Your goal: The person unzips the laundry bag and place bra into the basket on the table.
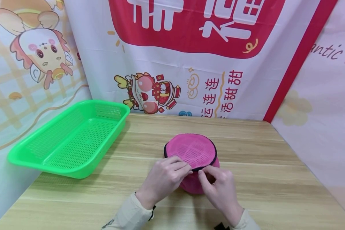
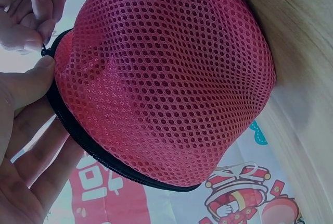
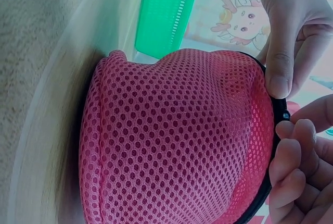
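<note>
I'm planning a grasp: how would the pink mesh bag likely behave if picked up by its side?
The pink mesh bag would probably flex, since its side creases and bulges. The black zipper around its top may bend less, as it traces a smoother curve. The holed weave looks textured, so slipping seems unlikely.

Your left hand (image 1: 170,176) and right hand (image 1: 220,187) nearly touch, lower middle of the head view, both pinching, the right more curled.
</note>
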A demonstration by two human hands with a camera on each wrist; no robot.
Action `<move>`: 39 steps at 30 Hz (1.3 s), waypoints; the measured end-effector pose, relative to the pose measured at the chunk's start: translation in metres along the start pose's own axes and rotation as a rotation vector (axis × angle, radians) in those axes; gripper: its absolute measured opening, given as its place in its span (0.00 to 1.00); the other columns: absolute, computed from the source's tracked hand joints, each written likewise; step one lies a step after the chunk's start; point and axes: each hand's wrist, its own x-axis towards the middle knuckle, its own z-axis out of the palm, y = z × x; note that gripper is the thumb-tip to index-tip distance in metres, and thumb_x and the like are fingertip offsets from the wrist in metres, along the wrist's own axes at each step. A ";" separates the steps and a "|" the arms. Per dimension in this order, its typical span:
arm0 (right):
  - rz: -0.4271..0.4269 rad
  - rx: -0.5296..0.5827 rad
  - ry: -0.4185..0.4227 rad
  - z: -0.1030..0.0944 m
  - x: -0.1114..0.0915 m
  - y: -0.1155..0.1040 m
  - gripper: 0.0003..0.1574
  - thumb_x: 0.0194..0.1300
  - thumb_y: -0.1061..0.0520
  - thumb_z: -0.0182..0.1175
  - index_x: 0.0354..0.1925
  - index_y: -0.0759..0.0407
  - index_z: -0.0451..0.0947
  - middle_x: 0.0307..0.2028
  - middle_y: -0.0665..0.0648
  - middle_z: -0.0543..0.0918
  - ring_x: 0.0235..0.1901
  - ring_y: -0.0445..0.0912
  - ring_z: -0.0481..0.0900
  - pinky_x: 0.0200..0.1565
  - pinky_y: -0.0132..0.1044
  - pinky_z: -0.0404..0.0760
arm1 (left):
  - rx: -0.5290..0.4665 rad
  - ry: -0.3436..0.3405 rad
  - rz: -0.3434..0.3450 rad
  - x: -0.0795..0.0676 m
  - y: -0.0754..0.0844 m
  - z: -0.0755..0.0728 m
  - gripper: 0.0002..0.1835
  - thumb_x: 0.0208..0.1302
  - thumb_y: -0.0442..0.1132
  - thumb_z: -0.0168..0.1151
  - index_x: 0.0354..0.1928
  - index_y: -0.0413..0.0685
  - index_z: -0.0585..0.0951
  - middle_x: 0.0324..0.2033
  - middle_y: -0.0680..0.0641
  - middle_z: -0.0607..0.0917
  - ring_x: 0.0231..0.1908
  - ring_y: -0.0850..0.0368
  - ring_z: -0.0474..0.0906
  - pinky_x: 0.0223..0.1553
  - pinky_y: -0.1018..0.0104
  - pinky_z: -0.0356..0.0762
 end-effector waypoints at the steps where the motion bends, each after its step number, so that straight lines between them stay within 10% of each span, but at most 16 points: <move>1: 0.000 -0.001 -0.001 0.000 0.000 0.000 0.10 0.47 0.64 0.60 0.17 0.49 0.76 0.13 0.37 0.65 0.11 0.29 0.59 0.12 0.18 0.57 | 0.001 0.000 0.001 0.000 0.000 0.000 0.07 0.56 0.41 0.63 0.35 0.51 0.85 0.31 0.55 0.83 0.31 0.65 0.74 0.31 0.73 0.75; 28: -0.112 0.093 -0.003 0.008 -0.002 -0.003 0.09 0.44 0.68 0.59 0.20 0.54 0.76 0.16 0.42 0.70 0.15 0.31 0.64 0.16 0.19 0.62 | -0.004 -0.050 -0.001 0.000 0.004 0.003 0.10 0.56 0.35 0.60 0.41 0.48 0.83 0.36 0.53 0.82 0.37 0.62 0.74 0.40 0.70 0.74; 39: -0.066 -0.046 -0.046 0.009 -0.005 0.000 0.13 0.43 0.63 0.59 0.17 0.45 0.69 0.14 0.37 0.63 0.14 0.29 0.59 0.15 0.17 0.57 | 0.035 -0.064 0.018 -0.001 0.004 0.003 0.09 0.55 0.34 0.61 0.38 0.47 0.83 0.33 0.53 0.82 0.34 0.62 0.74 0.37 0.71 0.75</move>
